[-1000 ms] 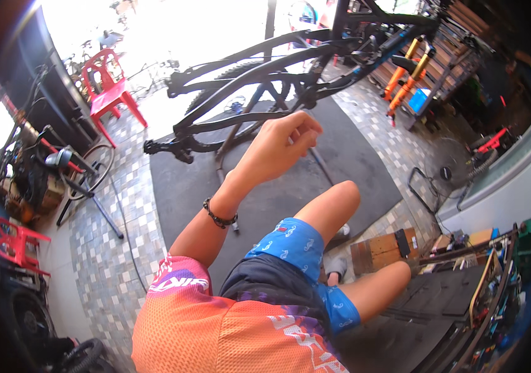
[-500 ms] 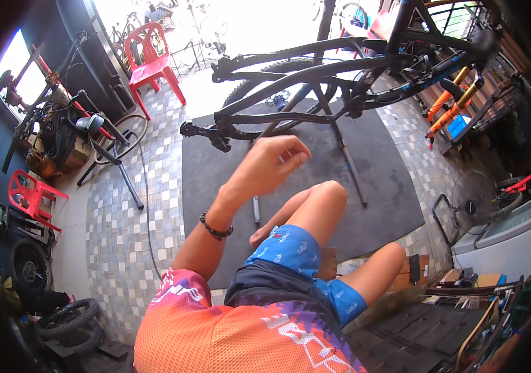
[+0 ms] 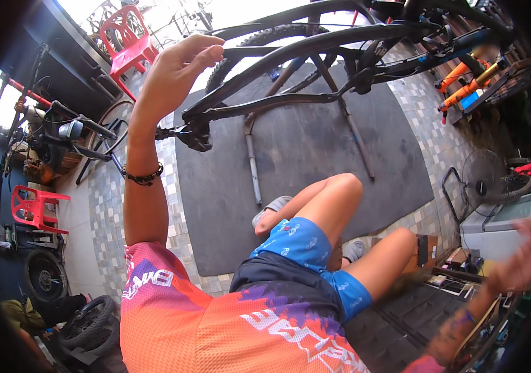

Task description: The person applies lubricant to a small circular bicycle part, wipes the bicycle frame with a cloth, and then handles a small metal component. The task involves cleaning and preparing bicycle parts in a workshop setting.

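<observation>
My left hand (image 3: 181,65) is raised beside the rear end of a black bicycle frame (image 3: 296,50). Its thumb and fingers are loosely curled with a small gap, and nothing shows between them; I cannot tell whether it touches the frame. A rear derailleur (image 3: 197,135) hangs at the frame's rear end, below that hand. At the right, my right hand (image 3: 520,258) is smeared by motion over a cluttered bench (image 3: 402,317) with tools and small parts. Its fingers are too blurred to read.
The frame is held up over a dark mat (image 3: 303,155) by a stand with metal legs (image 3: 253,161). A wheel with a knobbly tyre (image 3: 228,68) is behind it. Red chairs (image 3: 35,205) and loose tyres (image 3: 88,323) lie left; an orange fork (image 3: 464,90) and a fan (image 3: 483,180) right.
My left hand has moved left and up, from below the frame to its rear end. My right hand has come into view at the right. The view has shifted.
</observation>
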### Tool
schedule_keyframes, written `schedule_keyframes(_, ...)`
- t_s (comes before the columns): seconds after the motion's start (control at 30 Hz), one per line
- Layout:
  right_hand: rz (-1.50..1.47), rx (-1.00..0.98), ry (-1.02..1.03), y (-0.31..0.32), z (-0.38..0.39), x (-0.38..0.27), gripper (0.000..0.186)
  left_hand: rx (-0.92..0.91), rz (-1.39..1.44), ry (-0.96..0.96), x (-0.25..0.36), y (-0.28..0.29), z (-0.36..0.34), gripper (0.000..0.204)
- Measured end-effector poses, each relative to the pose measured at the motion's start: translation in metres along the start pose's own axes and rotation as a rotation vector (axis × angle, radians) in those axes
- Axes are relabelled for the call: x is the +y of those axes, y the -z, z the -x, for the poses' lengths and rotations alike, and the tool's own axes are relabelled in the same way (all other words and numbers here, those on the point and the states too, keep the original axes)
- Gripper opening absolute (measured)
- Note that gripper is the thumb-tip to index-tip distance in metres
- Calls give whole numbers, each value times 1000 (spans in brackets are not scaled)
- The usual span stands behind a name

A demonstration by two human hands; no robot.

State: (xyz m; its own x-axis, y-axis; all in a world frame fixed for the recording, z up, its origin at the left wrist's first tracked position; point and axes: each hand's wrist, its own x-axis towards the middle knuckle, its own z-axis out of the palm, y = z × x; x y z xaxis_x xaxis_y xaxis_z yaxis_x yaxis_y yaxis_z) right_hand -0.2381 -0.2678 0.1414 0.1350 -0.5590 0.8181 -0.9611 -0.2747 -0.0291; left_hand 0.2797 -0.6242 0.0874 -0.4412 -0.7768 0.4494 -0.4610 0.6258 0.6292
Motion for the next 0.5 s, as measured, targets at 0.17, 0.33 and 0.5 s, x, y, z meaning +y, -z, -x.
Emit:
schedule_keyframes(0.17,-755,182,-1294,-190,189,45,34,-142,33,-13,0,-32,-22,41)
schedule_keyframes(0.33,-1048,446,-1496,-255,258,41,31,-243,58,36,17,-51,-36,41)
schedule_keyframes(0.5,-862,113,-1400,-300,231,56,27,-231,59,27,16,-72,-46,44)
